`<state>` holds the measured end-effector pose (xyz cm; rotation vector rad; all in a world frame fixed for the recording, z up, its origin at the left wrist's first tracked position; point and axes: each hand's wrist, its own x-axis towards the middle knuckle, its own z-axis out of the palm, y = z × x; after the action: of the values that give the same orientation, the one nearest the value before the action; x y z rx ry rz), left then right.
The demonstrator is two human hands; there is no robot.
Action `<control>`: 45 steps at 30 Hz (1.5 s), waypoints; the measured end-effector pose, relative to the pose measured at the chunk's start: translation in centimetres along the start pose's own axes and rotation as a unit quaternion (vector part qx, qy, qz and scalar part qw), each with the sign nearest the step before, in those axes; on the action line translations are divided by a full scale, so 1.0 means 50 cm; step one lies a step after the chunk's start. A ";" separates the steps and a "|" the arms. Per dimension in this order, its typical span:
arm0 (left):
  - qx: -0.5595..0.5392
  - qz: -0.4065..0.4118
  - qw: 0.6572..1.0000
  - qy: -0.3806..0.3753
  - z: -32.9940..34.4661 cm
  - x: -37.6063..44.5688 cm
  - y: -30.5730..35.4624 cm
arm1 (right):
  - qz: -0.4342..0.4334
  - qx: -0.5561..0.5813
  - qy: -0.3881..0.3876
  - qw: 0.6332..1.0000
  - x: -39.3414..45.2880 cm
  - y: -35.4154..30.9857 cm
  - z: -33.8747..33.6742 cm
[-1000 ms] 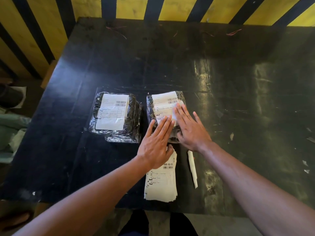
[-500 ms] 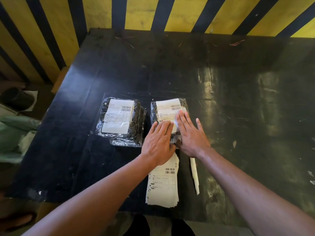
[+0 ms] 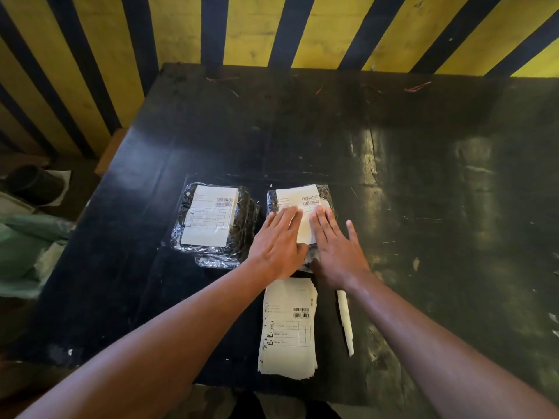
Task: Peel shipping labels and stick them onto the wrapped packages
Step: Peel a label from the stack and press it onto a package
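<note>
Two dark packages in clear wrap lie side by side on the black table (image 3: 423,207). The left package (image 3: 242,225) carries a white shipping label (image 3: 210,216) flat on its top. The right package (image 3: 328,196) has a white label (image 3: 298,198) under my palms. My left hand (image 3: 276,244) and my right hand (image 3: 335,247) lie flat on it, fingers straight and together, holding nothing. A stack of unpeeled labels (image 3: 287,328) sits just nearer to me, partly under my wrists.
A narrow white backing strip (image 3: 346,322) lies right of the label stack. Yellow-and-black striped walls (image 3: 242,28) close the far and left sides. Green bags (image 3: 21,246) and a dark round container (image 3: 33,182) sit on the floor to the left.
Both hands stay flat on the right package's label; they slid back toward me, then forward again. The stack of labels now shows more below my wrists.
</note>
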<state>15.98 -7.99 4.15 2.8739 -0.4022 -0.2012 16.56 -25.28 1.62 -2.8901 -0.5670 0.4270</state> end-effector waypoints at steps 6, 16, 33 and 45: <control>0.052 -0.029 0.998 -0.014 -0.014 0.004 -0.040 | -0.008 -0.006 0.004 1.000 0.004 0.001 0.005; 0.060 -0.027 0.993 -0.096 0.002 0.102 -0.047 | -0.001 -0.026 -0.007 1.000 0.007 0.000 -0.004; -0.296 -0.305 0.905 0.013 -0.006 0.017 -0.024 | 0.134 0.283 0.160 0.936 0.006 0.006 -0.022; -0.440 -0.378 0.813 0.049 -0.027 0.014 -0.026 | 0.329 0.547 0.062 0.767 0.077 0.037 -0.068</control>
<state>17.21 -6.70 5.09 1.9336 0.7122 -0.2714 21.65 -25.82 3.51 -1.8127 0.6038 0.4260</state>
